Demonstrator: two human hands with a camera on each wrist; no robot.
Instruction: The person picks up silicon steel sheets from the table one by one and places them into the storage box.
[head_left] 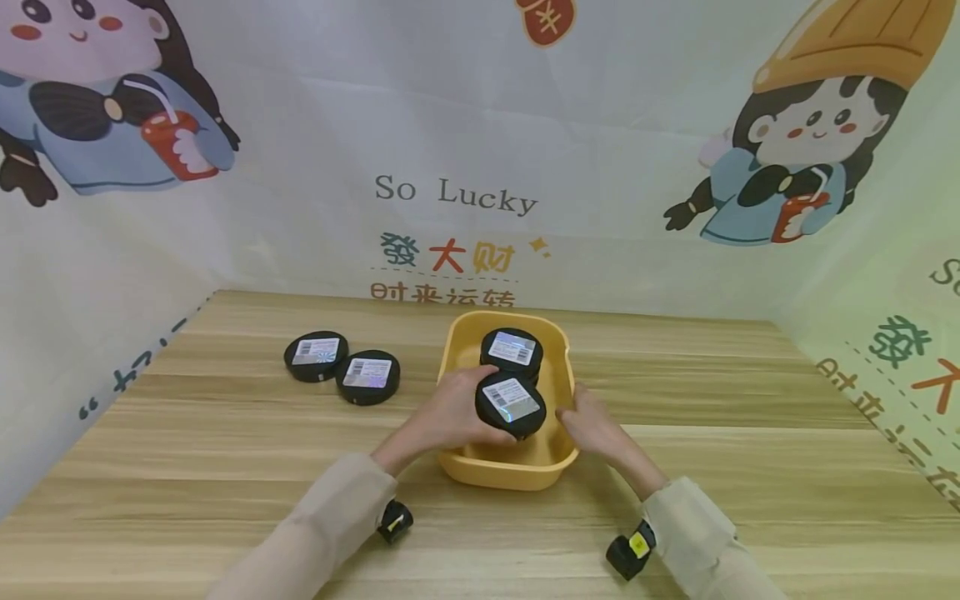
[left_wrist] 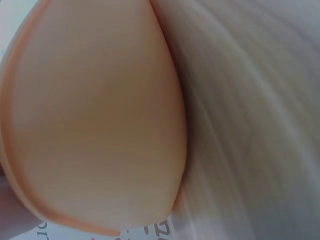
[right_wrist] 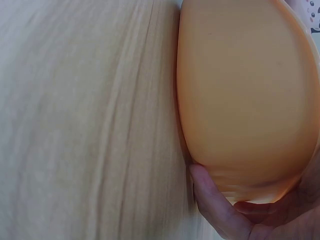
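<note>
A yellow plastic basin [head_left: 498, 477] stands on the table in front of me. My left hand [head_left: 456, 408] reaches over its left rim and grips a thick black disc [head_left: 512, 403] with a white label on top, thumb at the near side. Just behind it, another labelled black disc [head_left: 512, 348] lies in the basin on top of a dark one. My right hand [head_left: 588, 422] holds the basin's right wall, and in the right wrist view its fingers [right_wrist: 215, 200] curl against the outside of the basin [right_wrist: 245, 95]. The left wrist view shows mostly the basin's outer wall [left_wrist: 100, 120].
Left of the basin, two more labelled black discs, a farther one [head_left: 316, 357] and a nearer one [head_left: 367, 377], lie side by side on the wooden table [head_left: 675, 500]. A printed cloth backdrop [head_left: 465, 125] rises behind and at both sides.
</note>
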